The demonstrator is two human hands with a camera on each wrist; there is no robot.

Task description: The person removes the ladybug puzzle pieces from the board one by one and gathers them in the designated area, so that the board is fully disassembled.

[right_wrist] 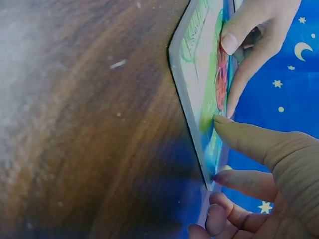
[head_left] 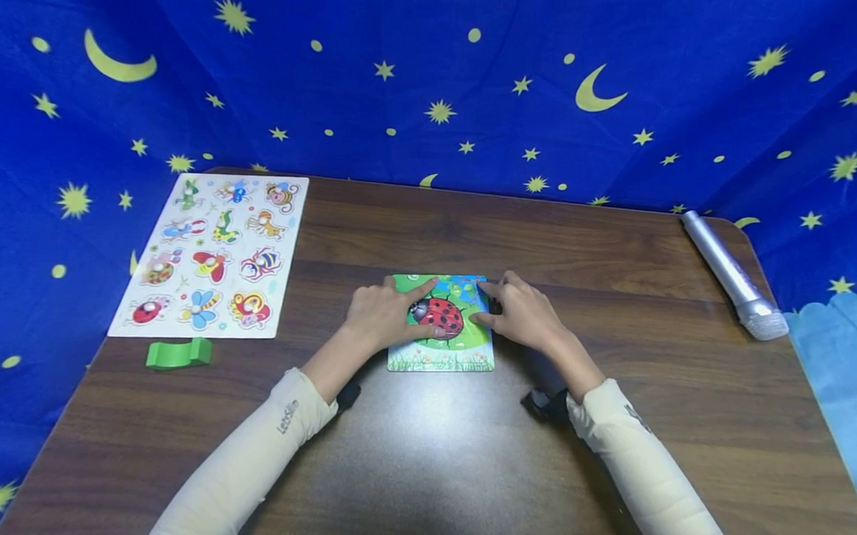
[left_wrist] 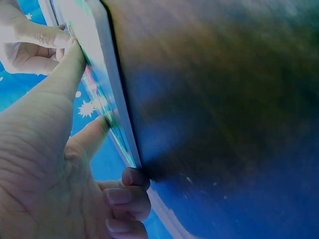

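Note:
A square ladybug puzzle (head_left: 442, 359) lies flat on the table, its red spotted beetle on green and blue, with grass along the near edge. On its left side, my left hand (head_left: 381, 316) touches the picture with extended thumb and index finger. The thumb reaches over the ladybug. My right hand (head_left: 529, 315) touches the right side of the picture in the same way, thumb and index finger spread. In the right wrist view, the puzzle's pale edge (right_wrist: 175, 59) stands a little above the wood. Both wrist views show the other fingers bent beside the board's corners.
At the left lies a white insect peg board (head_left: 243, 319) with several knobbed pieces. A green arched block (head_left: 178, 354) sits just below it. Near the right edge of the brown table (head_left: 419, 475) lies a silver microphone (head_left: 723, 268). A blue starry cloth (head_left: 381, 26) hangs behind.

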